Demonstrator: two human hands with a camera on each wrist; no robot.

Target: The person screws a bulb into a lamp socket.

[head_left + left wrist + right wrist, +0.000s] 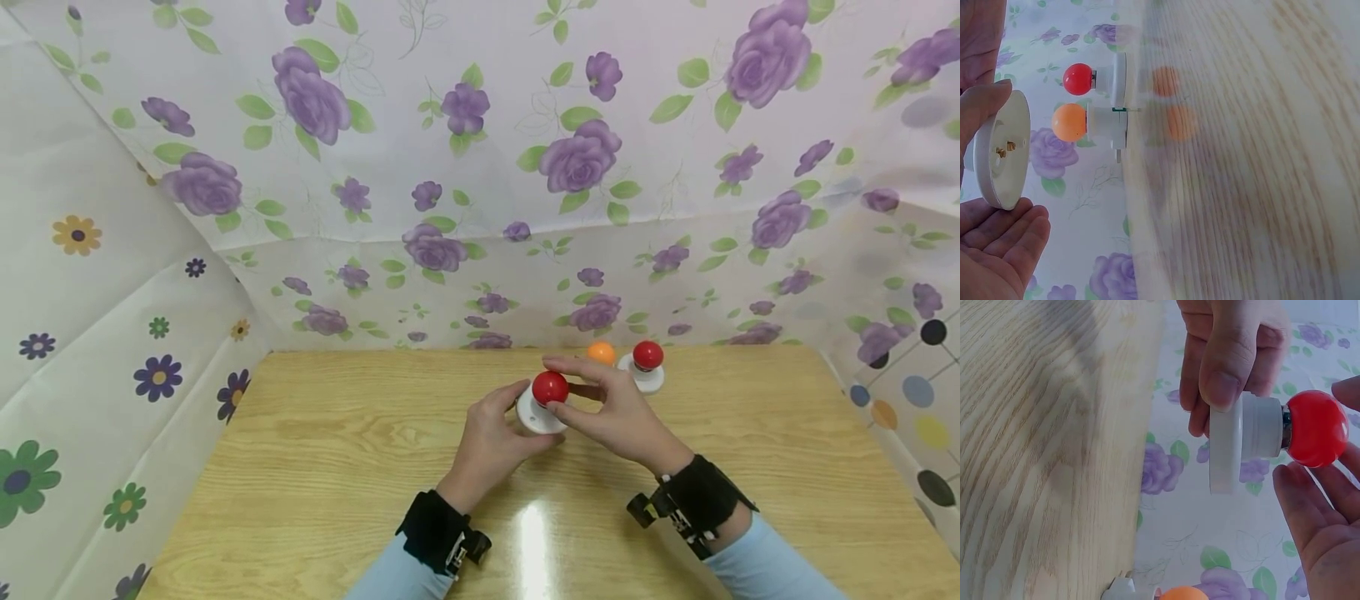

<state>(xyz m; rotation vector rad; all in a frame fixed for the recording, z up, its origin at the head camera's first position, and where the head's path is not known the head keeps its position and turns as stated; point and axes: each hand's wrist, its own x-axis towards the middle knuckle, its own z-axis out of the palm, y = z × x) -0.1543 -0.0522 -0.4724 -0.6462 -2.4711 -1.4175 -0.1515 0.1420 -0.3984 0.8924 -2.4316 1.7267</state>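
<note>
My left hand (491, 435) grips a white round lamp holder (534, 419) by its rim, thumb on one side and fingers on the other. A red light bulb (550, 387) sits in the socket. Around that bulb curl the fingers and thumb of my right hand (618, 414). The right wrist view shows a thin band of metal between bulb (1317, 429) and lamp holder (1225, 447). In the left wrist view the holder's hollow underside faces the camera, with brass-coloured screws (1004, 150) inside. Both hands hold the lamp above the table.
Behind my right hand stands a second white holder (651, 383) with a red bulb (648, 355). Left of it is an orange bulb (602, 352), also on a white holder (1102, 122). A flowered cloth (450, 200) hangs behind the wooden table (322, 467).
</note>
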